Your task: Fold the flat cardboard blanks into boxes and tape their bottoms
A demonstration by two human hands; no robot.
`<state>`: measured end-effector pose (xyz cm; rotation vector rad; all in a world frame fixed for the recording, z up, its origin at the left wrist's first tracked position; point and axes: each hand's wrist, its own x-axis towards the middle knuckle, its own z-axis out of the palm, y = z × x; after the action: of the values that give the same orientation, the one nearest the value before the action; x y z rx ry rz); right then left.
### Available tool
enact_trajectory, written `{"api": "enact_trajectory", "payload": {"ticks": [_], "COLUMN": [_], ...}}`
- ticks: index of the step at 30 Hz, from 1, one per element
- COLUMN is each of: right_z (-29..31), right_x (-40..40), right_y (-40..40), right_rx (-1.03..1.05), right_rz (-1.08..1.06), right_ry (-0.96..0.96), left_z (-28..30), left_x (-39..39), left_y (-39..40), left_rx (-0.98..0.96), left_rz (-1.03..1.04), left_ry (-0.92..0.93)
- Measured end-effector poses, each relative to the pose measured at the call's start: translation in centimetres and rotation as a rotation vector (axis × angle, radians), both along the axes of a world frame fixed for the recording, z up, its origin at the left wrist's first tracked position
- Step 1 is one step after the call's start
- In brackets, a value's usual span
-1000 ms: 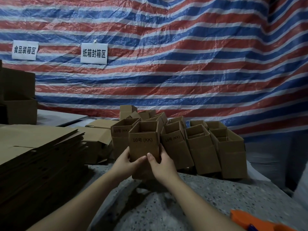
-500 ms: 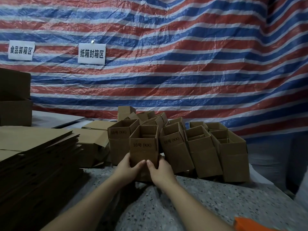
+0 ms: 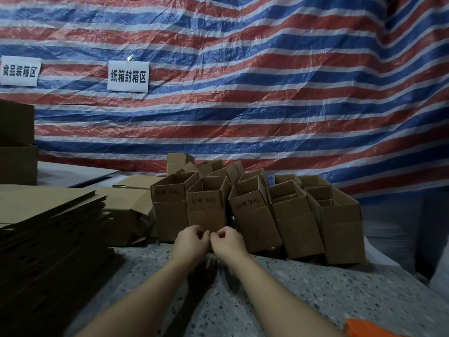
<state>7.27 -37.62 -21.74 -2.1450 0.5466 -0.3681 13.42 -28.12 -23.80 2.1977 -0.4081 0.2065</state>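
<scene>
A: Cardboard, brown and printed "10号 (KK)": the open-topped box (image 3: 206, 205) they carried half a second ago now stands on the speckled grey stone desk (image 3: 315, 300), in the front row of finished boxes.

B: And the hands?

A: Both have let go. The left hand (image 3: 190, 243) and right hand (image 3: 228, 242) sit just in front of its lower face, fingers curled in, gripping nothing. Whether the knuckles touch the cardboard, I cannot tell.

B: So that box is done?

A: I'd judge so, though its bottom is hidden. Nearest, an orange object (image 3: 364, 328) shows at the lower right edge. The dark stack of flat cardboard blanks (image 3: 48, 239) waits at left. Behind the boxes hangs a red, white and blue striped tarpaulin (image 3: 267, 93).
</scene>
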Motion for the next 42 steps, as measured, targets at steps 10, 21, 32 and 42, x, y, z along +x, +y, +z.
{"api": "enact_trajectory", "payload": {"ticks": [10, 21, 32, 42], "right_z": [0.0, 3.1, 11.4, 13.2], "right_x": [-0.5, -4.1, -13.6, -22.9], "right_y": [0.3, 1.2, 5.1, 10.3], "right_rx": [0.044, 0.022, -0.06, 0.136], "right_rz": [0.07, 0.041, -0.003, 0.002], "right_ry": [0.07, 0.01, -0.35, -0.565], "left_z": [-0.7, 2.5, 10.8, 14.3], "left_x": [-0.1, -4.3, -13.3, -23.2], "left_y": [0.4, 1.8, 8.0, 15.1], "left_rx": [0.015, -0.004, -0.082, -0.196], "left_rz": [-0.182, -0.135, -0.182, -0.208], "left_ry": [0.094, -0.048, -0.219, -0.307]}}
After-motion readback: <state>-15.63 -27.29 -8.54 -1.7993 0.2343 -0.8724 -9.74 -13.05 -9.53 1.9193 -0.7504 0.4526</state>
